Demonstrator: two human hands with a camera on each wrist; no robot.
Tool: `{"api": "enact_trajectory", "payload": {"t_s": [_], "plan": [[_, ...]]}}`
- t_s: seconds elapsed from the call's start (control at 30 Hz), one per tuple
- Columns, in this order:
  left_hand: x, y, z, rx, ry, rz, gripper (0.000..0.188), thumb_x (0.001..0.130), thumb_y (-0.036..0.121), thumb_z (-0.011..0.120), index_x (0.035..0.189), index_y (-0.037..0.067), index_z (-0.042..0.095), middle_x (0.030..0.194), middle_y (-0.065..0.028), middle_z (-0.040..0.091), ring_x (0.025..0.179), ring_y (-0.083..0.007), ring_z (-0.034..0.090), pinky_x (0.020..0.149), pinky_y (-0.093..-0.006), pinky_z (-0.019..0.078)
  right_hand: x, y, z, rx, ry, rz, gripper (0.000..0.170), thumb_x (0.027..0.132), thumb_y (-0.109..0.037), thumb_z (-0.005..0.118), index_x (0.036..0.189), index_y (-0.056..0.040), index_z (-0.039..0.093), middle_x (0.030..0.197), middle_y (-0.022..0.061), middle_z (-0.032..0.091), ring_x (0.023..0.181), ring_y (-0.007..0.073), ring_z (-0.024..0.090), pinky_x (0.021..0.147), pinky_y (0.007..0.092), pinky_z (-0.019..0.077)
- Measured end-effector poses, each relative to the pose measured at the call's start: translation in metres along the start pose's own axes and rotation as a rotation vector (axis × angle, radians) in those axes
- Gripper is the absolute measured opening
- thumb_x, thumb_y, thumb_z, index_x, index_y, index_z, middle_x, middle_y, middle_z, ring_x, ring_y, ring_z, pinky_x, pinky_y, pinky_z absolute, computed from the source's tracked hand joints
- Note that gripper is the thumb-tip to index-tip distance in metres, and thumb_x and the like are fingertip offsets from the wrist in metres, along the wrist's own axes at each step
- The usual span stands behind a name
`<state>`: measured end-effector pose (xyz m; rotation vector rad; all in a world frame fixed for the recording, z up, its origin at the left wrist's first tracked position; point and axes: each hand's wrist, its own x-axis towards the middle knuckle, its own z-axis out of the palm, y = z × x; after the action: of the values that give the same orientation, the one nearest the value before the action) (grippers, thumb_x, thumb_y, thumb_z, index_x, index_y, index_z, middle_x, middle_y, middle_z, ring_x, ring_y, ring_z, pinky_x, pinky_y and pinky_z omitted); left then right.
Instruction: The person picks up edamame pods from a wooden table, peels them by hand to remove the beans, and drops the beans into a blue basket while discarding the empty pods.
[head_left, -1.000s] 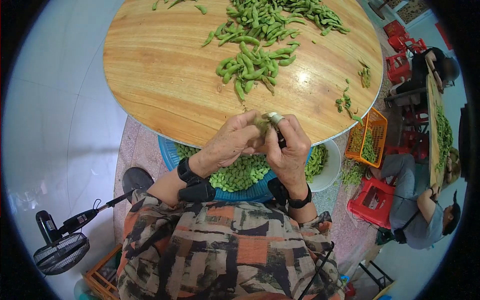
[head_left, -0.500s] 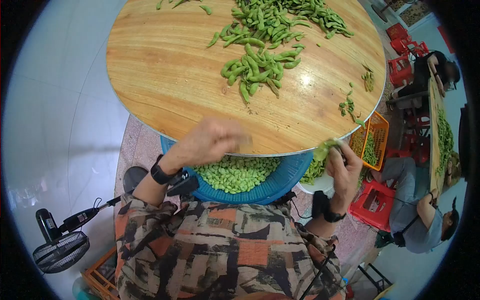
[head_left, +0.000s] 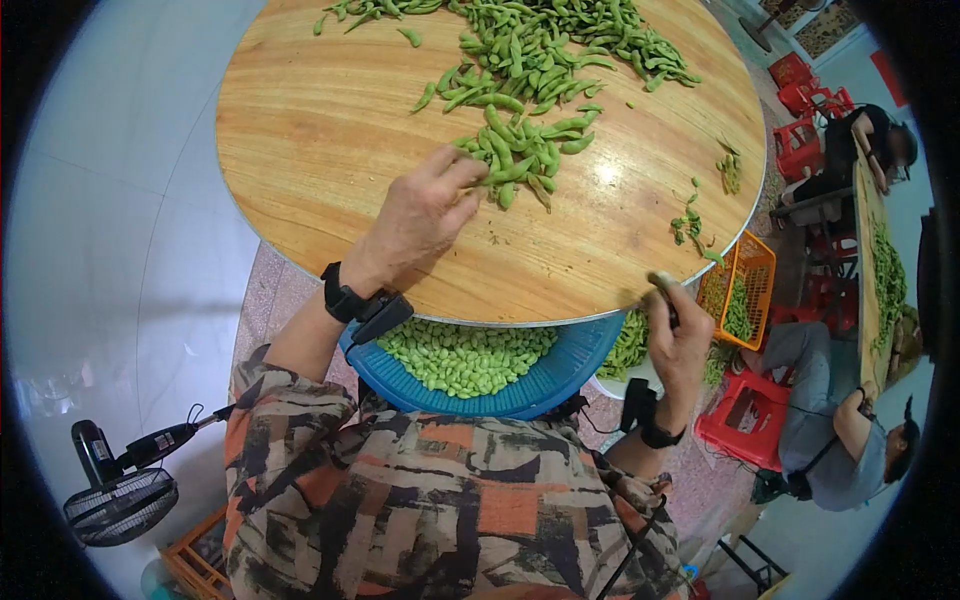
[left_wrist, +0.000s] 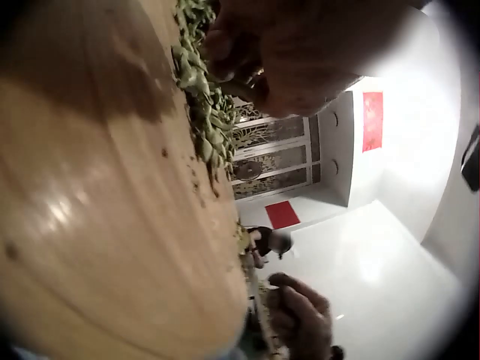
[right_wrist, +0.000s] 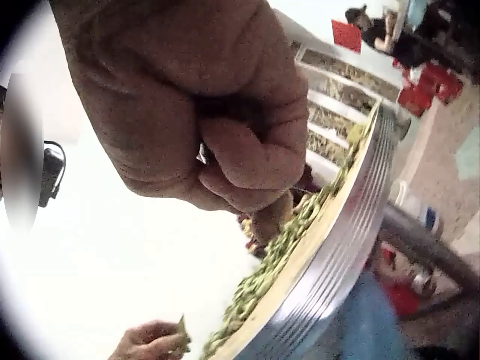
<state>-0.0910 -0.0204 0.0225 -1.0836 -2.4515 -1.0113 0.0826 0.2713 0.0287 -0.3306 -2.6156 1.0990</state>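
My left hand (head_left: 425, 210) reaches over the round wooden table (head_left: 310, 170) to the small near pile of green bean pods (head_left: 550, 150). Its thumb and fingers pinch one pod (head_left: 508, 172) at the pile's left side; in the right wrist view a pod (right_wrist: 182, 335) also shows at those fingertips. Past the table's front edge, my right hand (head_left: 685, 345) hovers with its fingers curled and a dark covering at the index fingertip. Nothing shows held in it. Beneath the table edge, a blue basket (head_left: 570, 370) holds shelled green beans (head_left: 470, 355).
A larger heap of pods (head_left: 530, 50) covers the table's far side. Withered scraps (head_left: 690, 220) lie toward the right edge. A white bucket (head_left: 615, 385) with green pieces and an orange crate (head_left: 760, 275) stand below right. Seated people, a red stool (head_left: 750, 415) and a fan (head_left: 120, 505) are around.
My hands have parted. The right moved right and no longer shows the green hull it held half a second ago. The left swung forward to the near pile and took hold of a pod.
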Motion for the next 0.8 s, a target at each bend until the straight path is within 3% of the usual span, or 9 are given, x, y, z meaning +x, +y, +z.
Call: {"api": "enact_trajectory", "payload": {"t_s": [0.03,0.07,0.13,0.27,0.33,0.37,0.57,0.7,0.8], "plan": [[-0.001,0.002,0.0,-0.135,0.06,-0.137,0.017,0.087,0.005,0.067,0.104,0.003,0.062,0.087,-0.0083,0.064,0.061,-0.0156,0.059,0.054,-0.0281,0.0488,0.004,-0.007,0.012,0.112,-0.038,0.012,0.024,0.091,-0.003,0.059,0.113,0.0024,0.067,0.079,0.0119,0.07,0.071,0.0128,0.066,0.065,0.0272,0.0514],[-0.003,0.004,0.001,-0.135,0.057,-0.136,0.017,0.087,0.005,0.067,0.104,0.003,0.062,0.087,-0.0083,0.064,0.061,-0.0156,0.059,0.054,-0.0281,0.0488,0.008,-0.015,0.025,0.223,-0.077,0.021,0.024,0.092,-0.004,0.059,0.113,0.0021,0.068,0.081,0.0101,0.071,0.072,0.012,0.065,0.066,0.0263,0.0516],[-0.007,0.009,0.004,-0.556,-0.07,-0.555,0.01,0.092,0.006,0.065,0.102,0.003,0.061,0.07,-0.0028,0.061,0.054,-0.008,0.055,0.049,-0.0222,0.0442,0.016,-0.033,0.05,0.395,-0.184,-0.008,0.024,0.093,-0.004,0.058,0.114,0.0032,0.067,0.083,0.0076,0.072,0.074,0.0131,0.066,0.07,0.0266,0.0526],[-0.019,0.025,0.011,-0.765,-0.258,-0.659,0.009,0.094,0.006,0.064,0.102,0.005,0.06,0.065,0.0012,0.059,0.053,-0.0049,0.053,0.045,-0.0203,0.0413,0.026,-0.057,0.085,0.648,-0.285,0.113,0.025,0.095,-0.006,0.057,0.117,0.0033,0.065,0.076,0.0022,0.066,0.066,0.0093,0.061,0.06,0.0237,0.0487],[-0.018,0.038,0.007,-0.845,-0.307,-0.743,0.008,0.094,0.006,0.062,0.102,0.005,0.061,0.065,0.0011,0.059,0.053,-0.0039,0.052,0.043,-0.0199,0.0394,0.03,-0.062,0.088,0.885,-0.432,0.34,0.026,0.098,-0.008,0.055,0.119,0.0027,0.064,0.069,-0.0036,0.056,0.057,0.0037,0.05,0.05,0.0201,0.039],[-0.018,0.042,0.007,-0.866,-0.29,-0.751,0.005,0.095,0.006,0.062,0.1,0.005,0.062,0.065,0.0004,0.059,0.052,-0.0029,0.051,0.041,-0.0199,0.0379,0.028,-0.066,0.09,0.893,-0.392,0.325,0.025,0.099,-0.01,0.055,0.119,0.0015,0.064,0.068,-0.0066,0.05,0.054,0.0004,0.04,0.046,0.0187,0.03],[-0.024,0.042,0.015,-0.764,-0.259,-0.638,0.007,0.093,0.004,0.063,0.1,0.003,0.061,0.061,0.0009,0.058,0.049,-0.003,0.05,0.04,-0.0206,0.0343,0.029,-0.06,0.086,0.957,-0.453,0.322,0.023,0.099,-0.01,0.056,0.118,0.0009,0.065,0.067,-0.0072,0.05,0.054,0.001,0.04,0.046,0.0193,0.031],[-0.025,0.052,0.016,-0.799,-0.234,-0.69,0.008,0.092,0.002,0.064,0.099,0.002,0.061,0.059,0.0011,0.056,0.049,-0.0029,0.049,0.04,-0.021,0.0338,0.03,-0.064,0.085,0.948,-0.44,0.366,0.022,0.099,-0.01,0.056,0.116,0.0003,0.066,0.066,-0.0076,0.048,0.053,0.0012,0.04,0.045,0.0198,0.0311],[-0.029,0.053,0.025,-0.735,-0.16,-0.636,0.005,0.09,0.004,0.065,0.094,0.003,0.063,0.066,0.0011,0.057,0.055,0.0,0.048,0.045,-0.0209,0.0347,0.031,-0.062,0.086,0.972,-0.446,0.399,0.022,0.099,-0.01,0.056,0.115,-0.0002,0.066,0.065,-0.008,0.047,0.053,0.0012,0.04,0.045,0.0199,0.0309]]}}
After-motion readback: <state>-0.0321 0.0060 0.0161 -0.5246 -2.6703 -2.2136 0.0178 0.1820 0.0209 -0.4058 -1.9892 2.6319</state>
